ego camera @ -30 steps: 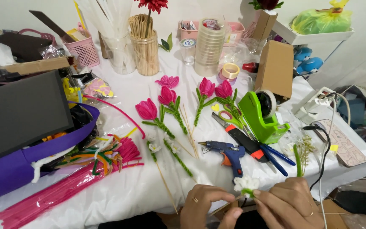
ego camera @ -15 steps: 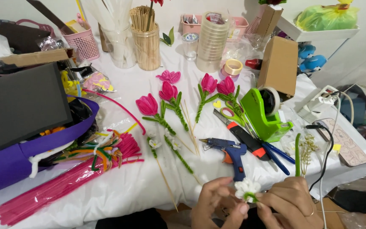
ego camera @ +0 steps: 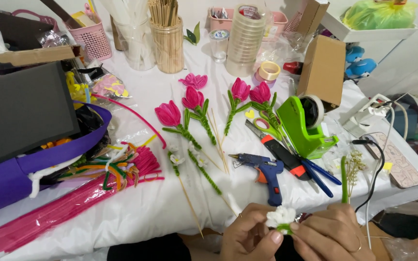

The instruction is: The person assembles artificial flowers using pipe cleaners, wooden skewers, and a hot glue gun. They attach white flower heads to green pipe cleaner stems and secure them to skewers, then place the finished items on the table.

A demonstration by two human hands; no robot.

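Pinching a small white flower (ego camera: 280,216) at the bottom centre of the frame, both hands work close together just below the near edge of the table (ego camera: 136,212). The left hand (ego camera: 247,237) has thumb and forefinger closed under the bloom, and the right hand (ego camera: 332,234) closes its fingertips on the green base from the other side. In my judgement the step goes best with a light, steady grip low on the green part, so the soft petals are not crushed, and with the two hands kept braced against each other.

The flower itself is fluffy and white, made of fuzzy craft wire, with a short green bit beneath; whether it has a stem below is hidden by the fingers. Above it on the white cloth lie a blue glue gun (ego camera: 264,171), and further up pink tulips (ego camera: 189,104) with green stems.
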